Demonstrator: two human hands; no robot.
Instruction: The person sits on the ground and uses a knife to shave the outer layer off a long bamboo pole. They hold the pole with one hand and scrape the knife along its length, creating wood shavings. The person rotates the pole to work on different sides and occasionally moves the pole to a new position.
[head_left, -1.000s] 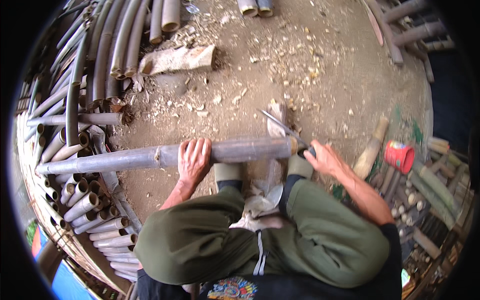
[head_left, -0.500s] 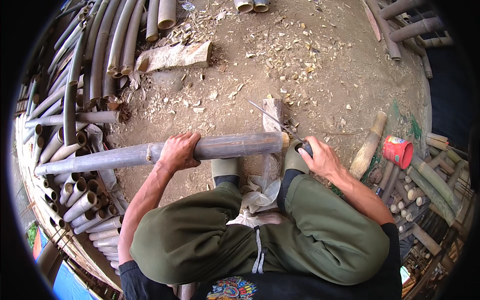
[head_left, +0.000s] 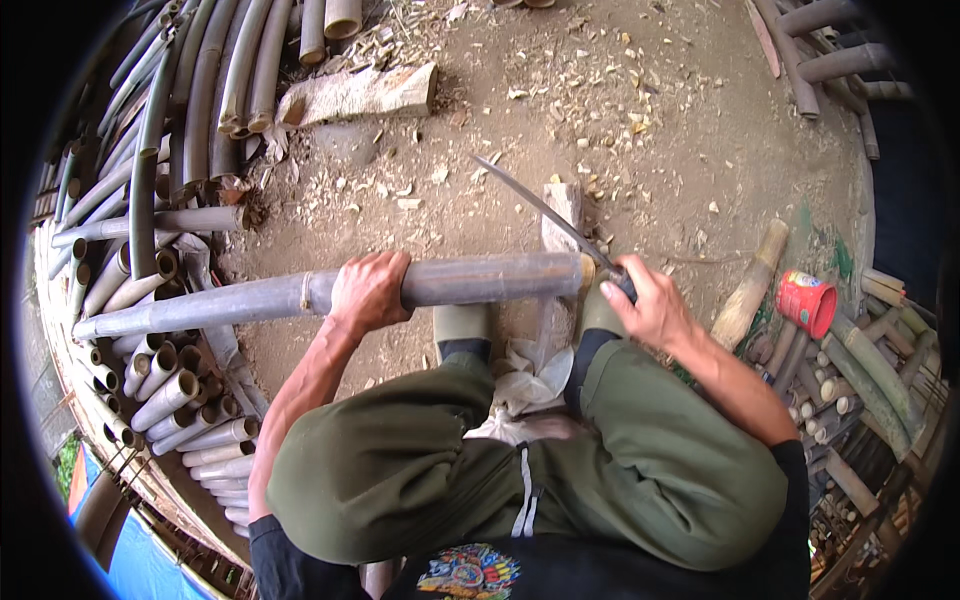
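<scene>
A long grey bamboo pole (head_left: 480, 279) lies crosswise over my shins, its far-left end resting by the stacked poles. My left hand (head_left: 369, 291) is wrapped round it from above, just right of a node. In my right hand (head_left: 652, 305) is the dark handle of a machete (head_left: 545, 210). Its long blade slants up and left, passing just beyond the pole's cut right end. Whether blade and pole touch I cannot tell. Beneath the pole's right part, a wooden block (head_left: 562, 215) lies on the ground between my boots.
Stacked bamboo poles (head_left: 205, 90) fill the left side, with short cut tubes (head_left: 165, 400) below them. A split log (head_left: 360, 93) lies far left. At the right are a red bucket (head_left: 806, 303), a pale log (head_left: 750, 285) and more bamboo pieces (head_left: 870, 375). Chips litter the dirt floor.
The machete blade has swung a little up and away from the pole, and its broad side shows more. My left hand keeps its hold on the pole. The whole view has shifted slightly.
</scene>
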